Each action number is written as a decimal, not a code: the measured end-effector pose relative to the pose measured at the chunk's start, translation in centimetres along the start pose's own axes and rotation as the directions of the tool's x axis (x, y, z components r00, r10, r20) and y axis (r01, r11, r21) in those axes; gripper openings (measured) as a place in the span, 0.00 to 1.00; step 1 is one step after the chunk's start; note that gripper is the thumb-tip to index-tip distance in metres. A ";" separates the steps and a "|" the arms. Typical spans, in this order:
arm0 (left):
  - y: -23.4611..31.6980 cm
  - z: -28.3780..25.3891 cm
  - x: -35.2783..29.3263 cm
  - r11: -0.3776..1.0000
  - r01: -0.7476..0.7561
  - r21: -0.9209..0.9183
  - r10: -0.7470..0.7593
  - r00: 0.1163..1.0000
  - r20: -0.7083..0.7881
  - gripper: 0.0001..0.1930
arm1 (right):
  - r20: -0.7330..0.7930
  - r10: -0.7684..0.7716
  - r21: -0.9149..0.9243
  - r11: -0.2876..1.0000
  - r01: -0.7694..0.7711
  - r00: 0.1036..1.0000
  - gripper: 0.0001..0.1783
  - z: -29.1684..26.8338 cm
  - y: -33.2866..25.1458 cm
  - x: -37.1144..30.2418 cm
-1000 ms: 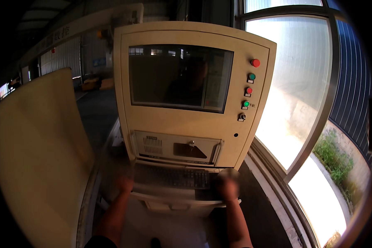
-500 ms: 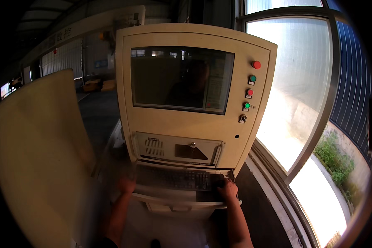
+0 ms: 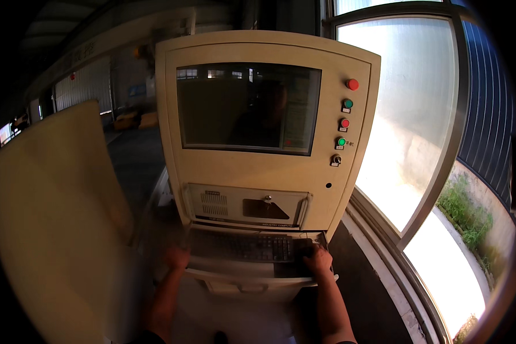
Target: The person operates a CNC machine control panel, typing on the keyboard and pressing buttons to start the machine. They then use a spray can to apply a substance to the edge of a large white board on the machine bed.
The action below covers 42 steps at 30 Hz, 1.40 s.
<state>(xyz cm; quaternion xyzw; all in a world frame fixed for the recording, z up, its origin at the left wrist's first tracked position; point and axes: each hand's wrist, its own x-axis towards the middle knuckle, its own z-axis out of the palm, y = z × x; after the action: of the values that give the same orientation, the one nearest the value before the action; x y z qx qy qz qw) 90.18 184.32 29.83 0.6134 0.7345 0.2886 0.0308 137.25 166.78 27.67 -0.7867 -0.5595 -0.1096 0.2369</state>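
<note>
A dark keyboard (image 3: 241, 246) lies on a pulled-out tray (image 3: 235, 276) below a beige control cabinet's panel (image 3: 241, 169). At the tray's right end, my right hand (image 3: 319, 261) is curled over something dark beside the keyboard. Shadow and the hand itself hide what that is. A dark pad (image 3: 286, 269) lies just left of this hand. By the tray's left end is my left hand (image 3: 176, 258), in shadow and blurred, so its fingers do not show clearly. Above, the monitor (image 3: 246, 109) looks mostly dark, with reflections on its glass.
Red and green buttons (image 3: 344, 123) and a small switch (image 3: 336, 160) run down the panel's right side. A large beige panel (image 3: 51, 229) stands close on the left. Bright windows (image 3: 407, 103) line the right. A drawer-like handle (image 3: 252, 288) sits under the tray.
The view has shifted slightly. Both hands remain at the tray's ends, the right one still curled over the dark thing beside the keyboard.
</note>
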 end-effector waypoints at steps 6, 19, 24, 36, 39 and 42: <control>-0.5 0.4 0.0 0.999 -0.025 -0.046 0.024 0.999 -0.039 0.39 | 0.007 0.064 0.015 0.998 -0.065 0.998 0.31 0.7 0.2 0.0; -1.0 1.2 0.2 0.998 -0.020 -0.062 0.016 0.998 -0.066 0.40 | -0.226 -0.052 -0.054 0.998 0.040 0.973 0.39 2.1 1.0 0.2; -1.3 1.7 0.3 0.998 -0.024 -0.054 0.019 0.996 -0.090 0.39 | -0.412 -0.116 -0.062 0.993 0.099 0.904 0.21 1.0 0.0 0.2; -2.3 3.4 0.9 0.991 -0.126 -0.043 0.121 0.987 -0.109 0.37 | -0.373 -0.128 -0.061 0.992 0.113 0.919 0.14 0.9 0.2 0.7; -2.4 3.5 0.9 0.991 -0.127 -0.028 0.123 0.985 -0.117 0.37 | -0.094 0.093 0.098 0.992 -0.083 0.991 0.11 -0.9 -1.1 0.1; -2.2 3.5 0.8 0.992 -0.128 -0.005 0.126 0.985 -0.121 0.36 | -0.169 0.054 0.108 0.993 -0.035 0.984 0.11 -0.1 -0.6 0.2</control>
<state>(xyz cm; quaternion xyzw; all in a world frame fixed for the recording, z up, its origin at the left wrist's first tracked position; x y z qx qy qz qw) 89.38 186.24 26.17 0.6401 0.6926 0.3313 -0.0281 136.75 167.00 28.02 -0.7731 -0.5242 -0.1422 0.3277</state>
